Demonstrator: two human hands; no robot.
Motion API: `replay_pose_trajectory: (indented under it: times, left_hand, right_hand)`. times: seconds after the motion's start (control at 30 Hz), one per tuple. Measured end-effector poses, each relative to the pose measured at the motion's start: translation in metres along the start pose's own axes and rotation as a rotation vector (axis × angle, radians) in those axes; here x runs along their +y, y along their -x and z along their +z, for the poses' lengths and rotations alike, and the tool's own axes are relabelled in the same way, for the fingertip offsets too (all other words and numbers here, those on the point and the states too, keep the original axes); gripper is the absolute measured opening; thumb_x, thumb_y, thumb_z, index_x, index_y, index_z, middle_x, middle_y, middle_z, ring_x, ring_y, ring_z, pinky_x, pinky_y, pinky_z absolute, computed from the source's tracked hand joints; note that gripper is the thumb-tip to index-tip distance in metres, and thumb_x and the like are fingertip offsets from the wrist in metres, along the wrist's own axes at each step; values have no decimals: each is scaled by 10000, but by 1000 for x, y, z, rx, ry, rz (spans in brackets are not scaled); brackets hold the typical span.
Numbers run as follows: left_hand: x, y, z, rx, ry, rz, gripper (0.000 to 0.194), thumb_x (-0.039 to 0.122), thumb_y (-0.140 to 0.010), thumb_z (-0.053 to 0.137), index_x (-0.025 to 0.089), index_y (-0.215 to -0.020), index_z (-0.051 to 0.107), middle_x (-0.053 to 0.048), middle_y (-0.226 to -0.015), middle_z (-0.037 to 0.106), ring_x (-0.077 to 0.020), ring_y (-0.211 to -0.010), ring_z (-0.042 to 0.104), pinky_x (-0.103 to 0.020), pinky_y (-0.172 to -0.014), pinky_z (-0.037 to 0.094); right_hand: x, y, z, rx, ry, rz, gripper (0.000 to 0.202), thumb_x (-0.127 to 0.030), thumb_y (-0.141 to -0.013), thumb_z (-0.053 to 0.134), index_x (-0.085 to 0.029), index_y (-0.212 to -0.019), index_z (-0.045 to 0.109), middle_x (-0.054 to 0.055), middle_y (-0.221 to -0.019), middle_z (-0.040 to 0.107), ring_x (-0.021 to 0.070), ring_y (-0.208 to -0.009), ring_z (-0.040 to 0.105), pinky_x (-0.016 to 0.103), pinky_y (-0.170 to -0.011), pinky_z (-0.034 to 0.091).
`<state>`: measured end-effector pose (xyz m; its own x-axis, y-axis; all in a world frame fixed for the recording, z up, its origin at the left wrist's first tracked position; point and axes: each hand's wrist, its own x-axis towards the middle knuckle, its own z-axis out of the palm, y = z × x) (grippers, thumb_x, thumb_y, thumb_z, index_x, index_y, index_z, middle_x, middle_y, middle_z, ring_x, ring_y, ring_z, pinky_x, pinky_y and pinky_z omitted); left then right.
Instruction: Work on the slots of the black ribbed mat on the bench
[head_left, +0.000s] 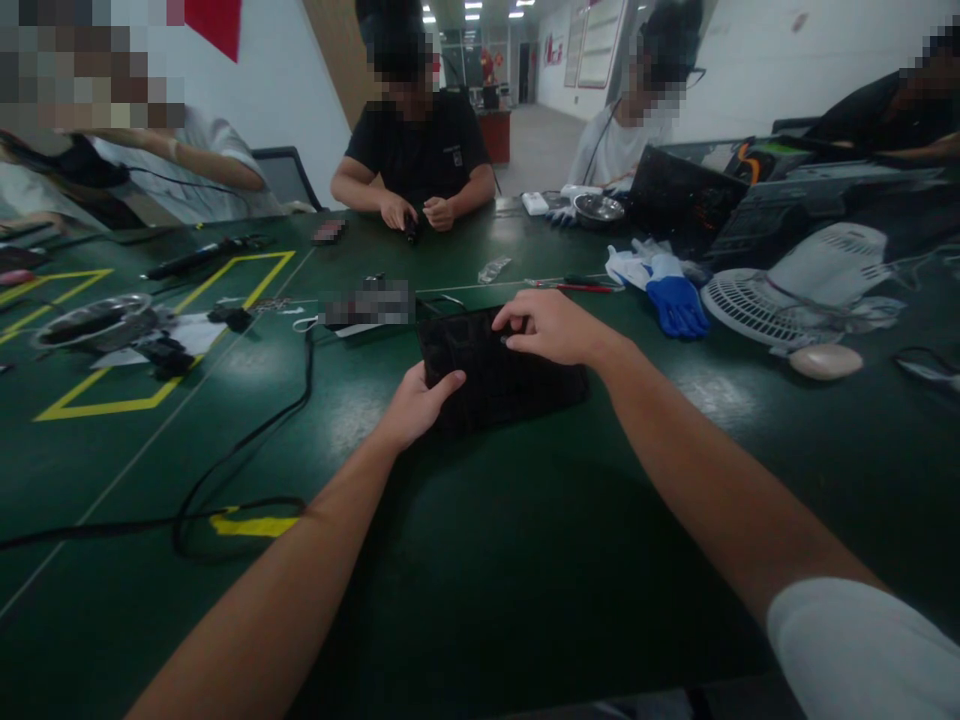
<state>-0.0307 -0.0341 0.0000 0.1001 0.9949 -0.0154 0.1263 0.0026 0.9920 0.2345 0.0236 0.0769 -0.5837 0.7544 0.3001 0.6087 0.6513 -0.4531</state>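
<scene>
A flat, dark black rectangular case-like object (502, 375) is in front of me, just at the green tabletop; its exact kind is too dark to make out. My left hand (424, 402) grips its left edge, with the thumb lying over the upper face. Over its upper right part is my right hand (544, 325), fingers bent and thumb drawn toward the index finger in a pinch. Whatever small thing may be between those fingertips is hidden.
Beyond the case are a cable-fitted device (367, 305), a red-handled tool (589, 286) and a blue-and-white glove (671, 290). A white fan (787, 285) lies right. Left are a metal ring-shaped part (94, 320) and a black cable (307, 370). Several people sit around the table (480, 590).
</scene>
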Motion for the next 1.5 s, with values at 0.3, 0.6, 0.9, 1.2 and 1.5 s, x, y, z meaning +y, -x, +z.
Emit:
replay_pose_trajectory:
  times: [0.3, 0.6, 0.9, 1.2, 1.5]
  left_hand:
    - [4, 2, 1, -17, 7, 11, 530, 500, -799, 887, 190, -1202, 737, -109, -1203, 828, -355, -1164, 773, -563, -1097, 603]
    - [3, 1, 1, -9, -23, 15, 517, 517, -804, 869, 185, -1176, 735, -100, -1149, 819, -350, -1139, 770, -538, -1058, 616]
    - [3, 1, 1, -14, -8, 13, 536, 511, -795, 885, 178, -1188, 739, -117, -1207, 830, -362, -1164, 772, -554, -1088, 604]
    - [5, 2, 1, -18, -8, 11, 505, 493, -810, 877, 192, -1193, 745, -110, -1196, 834, -369, -1189, 770, -568, -1095, 608]
    - [-1, -1, 0, -14, -6, -9, 560, 510, -791, 885, 174, -1212, 732, -112, -1187, 833, -363, -1170, 776, -582, -1097, 607]
  right_hand:
    - [-3, 0, 6, 41, 53, 5, 239, -199, -889, 795, -192, -1122, 850, 58, -1008, 703, 194, -847, 603, 356, -832, 445]
    - [-9, 0, 13, 90, 107, 64, 110, -312, -960, 760, -234, -992, 831, 57, -998, 690, 228, -909, 597, 372, -811, 388]
    - [-9, -1, 15, 133, 124, 73, 146, -325, -994, 730, -234, -998, 844, 55, -970, 702, 225, -879, 595, 373, -793, 374]
    - [2, -4, 14, 131, 50, 35, 178, -263, -979, 717, -220, -1058, 870, 59, -964, 737, 215, -880, 621, 381, -855, 420]
    - [6, -4, 6, 54, -64, -3, 257, -135, -924, 699, -179, -1096, 885, 54, -921, 735, 167, -765, 586, 347, -816, 445]
